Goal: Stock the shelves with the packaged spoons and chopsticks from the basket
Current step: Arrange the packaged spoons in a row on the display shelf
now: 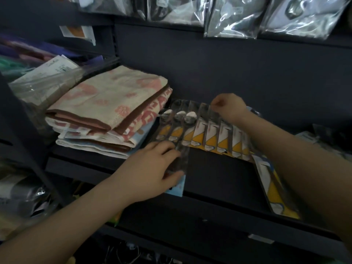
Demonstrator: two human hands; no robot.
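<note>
A row of several packaged spoons (202,134) with yellow and white cards lies side by side on the dark shelf (219,174). My left hand (152,168) rests on the lower end of the leftmost packs, fingers curled over a clear spoon pack (182,159) with a light blue card end. My right hand (228,107) is at the far top of the row, fingers pinched on the top edge of a pack. One more yellow-carded pack (272,189) lies apart at the right, under my right forearm. The basket is out of view.
A stack of folded towels (106,111) in cream, pink and brown sits left of the spoons. Clear-bagged goods (238,16) hang above. Plastic-wrapped items (42,82) fill the left unit. More packets (312,138) lie at the far right of the shelf.
</note>
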